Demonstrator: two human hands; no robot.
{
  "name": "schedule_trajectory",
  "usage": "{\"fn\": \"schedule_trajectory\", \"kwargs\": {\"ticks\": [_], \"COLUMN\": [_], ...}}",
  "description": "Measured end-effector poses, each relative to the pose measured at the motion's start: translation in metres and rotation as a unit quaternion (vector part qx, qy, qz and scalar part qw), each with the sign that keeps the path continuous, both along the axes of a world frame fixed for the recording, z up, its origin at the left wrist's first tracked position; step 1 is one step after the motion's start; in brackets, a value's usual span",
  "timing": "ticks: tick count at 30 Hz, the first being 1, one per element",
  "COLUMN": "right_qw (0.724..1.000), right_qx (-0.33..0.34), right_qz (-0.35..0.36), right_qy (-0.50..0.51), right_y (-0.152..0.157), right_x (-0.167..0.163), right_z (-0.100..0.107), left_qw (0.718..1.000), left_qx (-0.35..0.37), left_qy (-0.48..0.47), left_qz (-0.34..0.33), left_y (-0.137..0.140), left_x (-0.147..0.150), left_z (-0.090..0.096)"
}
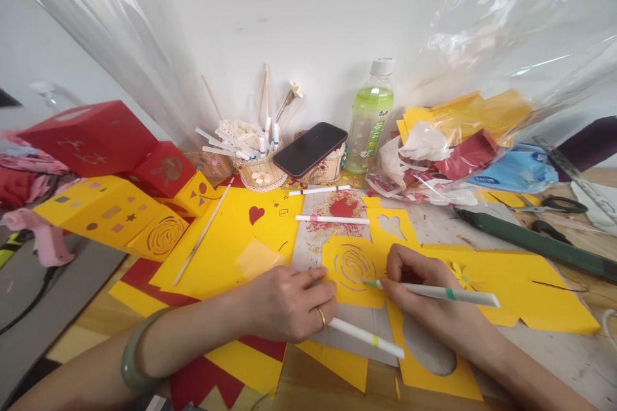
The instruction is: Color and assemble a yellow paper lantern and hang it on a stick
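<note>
My right hand (418, 286) is closed in a writing grip around a white marker with a green band (449, 293). Its green tip meets the swirl cut-out on a yellow card piece (354, 295), at the lower right of the swirl. At the card's left edge, my left hand (301, 302) is curled, with a ring on one finger. A second white marker, with a yellow band (366, 336), juts out from under those fingers toward the lower right. Its inner end is hidden by the hand. Beside my right wrist lies a yellow strip with a flower cut-out (525, 282).
Red and yellow cut-out boxes (157, 215) stand at left, near a pink glue gun (45, 231). Behind are a basket of markers (255, 173), a phone (313, 148) and a green drink bottle (370, 119). Scissors (562, 204) and a dark green tool (530, 244) lie at right.
</note>
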State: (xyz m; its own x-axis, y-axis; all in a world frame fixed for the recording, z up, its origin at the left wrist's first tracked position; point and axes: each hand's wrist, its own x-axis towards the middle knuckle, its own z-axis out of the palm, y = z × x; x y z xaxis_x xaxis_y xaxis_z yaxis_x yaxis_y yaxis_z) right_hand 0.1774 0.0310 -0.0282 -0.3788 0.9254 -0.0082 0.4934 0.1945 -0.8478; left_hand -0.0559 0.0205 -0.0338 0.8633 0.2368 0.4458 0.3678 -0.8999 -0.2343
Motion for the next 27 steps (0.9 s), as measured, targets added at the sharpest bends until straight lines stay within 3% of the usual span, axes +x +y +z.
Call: {"fn": "schedule_trajectory", "kwargs": {"ticks": [27], "right_qw": [0.999], "right_qx": [-0.018], "right_qz": [-0.027], "right_qy": [-0.024], "right_y": [0.0041], "right_x": [0.0005], "right_z": [0.0053], "left_qw": [1.0], "left_qx": [-0.003], "left_qy": [-0.001], "left_qz": [0.002], "left_y": [-0.0011], "left_x": [-0.0011], "left_z": [0.0004]}}
